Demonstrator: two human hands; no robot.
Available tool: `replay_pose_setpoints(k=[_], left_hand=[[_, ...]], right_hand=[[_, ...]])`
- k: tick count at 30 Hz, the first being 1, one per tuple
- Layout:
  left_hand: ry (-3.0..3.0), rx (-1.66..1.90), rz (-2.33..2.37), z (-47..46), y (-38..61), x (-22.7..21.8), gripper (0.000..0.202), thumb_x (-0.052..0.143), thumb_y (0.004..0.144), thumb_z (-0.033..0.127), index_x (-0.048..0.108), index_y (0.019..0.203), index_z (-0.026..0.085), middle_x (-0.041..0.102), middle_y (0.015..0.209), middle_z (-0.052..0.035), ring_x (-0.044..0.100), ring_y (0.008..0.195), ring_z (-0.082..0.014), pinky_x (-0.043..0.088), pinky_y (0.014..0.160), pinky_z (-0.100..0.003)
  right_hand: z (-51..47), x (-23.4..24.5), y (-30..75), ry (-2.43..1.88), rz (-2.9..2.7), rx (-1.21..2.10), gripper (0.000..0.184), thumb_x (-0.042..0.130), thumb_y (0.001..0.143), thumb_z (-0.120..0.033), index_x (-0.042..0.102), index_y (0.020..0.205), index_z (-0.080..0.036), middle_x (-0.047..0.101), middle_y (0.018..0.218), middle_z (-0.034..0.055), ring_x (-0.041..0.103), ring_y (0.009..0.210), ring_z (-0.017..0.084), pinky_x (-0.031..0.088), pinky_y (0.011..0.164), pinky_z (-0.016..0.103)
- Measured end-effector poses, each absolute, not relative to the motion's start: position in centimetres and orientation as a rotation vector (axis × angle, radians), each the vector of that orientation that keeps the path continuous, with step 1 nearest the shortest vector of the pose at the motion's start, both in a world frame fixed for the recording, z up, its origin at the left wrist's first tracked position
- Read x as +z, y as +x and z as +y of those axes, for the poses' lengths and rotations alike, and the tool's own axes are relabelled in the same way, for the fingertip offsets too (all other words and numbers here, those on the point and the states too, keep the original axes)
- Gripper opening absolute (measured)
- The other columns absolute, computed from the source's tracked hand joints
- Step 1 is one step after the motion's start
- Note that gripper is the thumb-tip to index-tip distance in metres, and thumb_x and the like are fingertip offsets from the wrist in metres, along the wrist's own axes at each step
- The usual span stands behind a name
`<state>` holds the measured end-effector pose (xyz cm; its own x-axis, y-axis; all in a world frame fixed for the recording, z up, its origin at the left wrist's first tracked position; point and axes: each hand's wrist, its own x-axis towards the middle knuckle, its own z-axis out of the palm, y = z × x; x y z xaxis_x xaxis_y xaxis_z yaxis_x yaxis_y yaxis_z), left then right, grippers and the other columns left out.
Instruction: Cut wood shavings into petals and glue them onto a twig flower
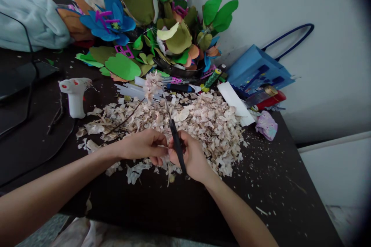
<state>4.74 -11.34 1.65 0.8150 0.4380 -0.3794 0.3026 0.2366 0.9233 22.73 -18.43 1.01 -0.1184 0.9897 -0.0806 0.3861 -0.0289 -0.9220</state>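
Flakes, pale and papery, lie heaped midway along the tabletop, close to its near edge. Over them, the right hand grips a black-handled tool, blade pointing toward the far edge; the left hand curls its fingers beside it, whether around anything cannot be told. Markings on the blue bag at the far right corner are too blurred to read. Colourful artificial flowers crowd the far edge; a white glue gun stands left of the heap.
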Motion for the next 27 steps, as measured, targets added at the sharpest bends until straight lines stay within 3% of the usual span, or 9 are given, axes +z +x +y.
replay_pose_setpoints(k=[13, 27], left_hand=[[1.170, 0.264, 0.686, -11.3, 5.1, 0.3, 0.031, 0.068, 0.081, 0.045, 0.059, 0.090, 0.017, 0.073, 0.072, -0.0035, 0.072, 0.068, -0.0170, 0.060, 0.065, -0.028], [1.142, 0.423, 0.815, -12.0, 5.9, 0.5, 0.024, 0.071, 0.076, 0.034, 0.055, 0.082, 0.016, 0.068, 0.063, 0.0008, 0.066, 0.057, -0.0132, 0.057, 0.061, -0.027]], right_hand=[[-18.1, 0.4, 22.5, -1.460, -1.346, 1.061, 0.018, 0.061, 0.070, -0.020, 0.052, 0.085, -0.021, 0.056, 0.077, -0.0011, 0.052, 0.068, 0.014, 0.045, 0.065, 0.027], [-18.2, 0.5, 21.9, -1.475, -1.289, 1.016, 0.020, 0.065, 0.071, -0.030, 0.049, 0.079, -0.022, 0.055, 0.074, -0.0013, 0.052, 0.064, 0.014, 0.045, 0.061, 0.027]])
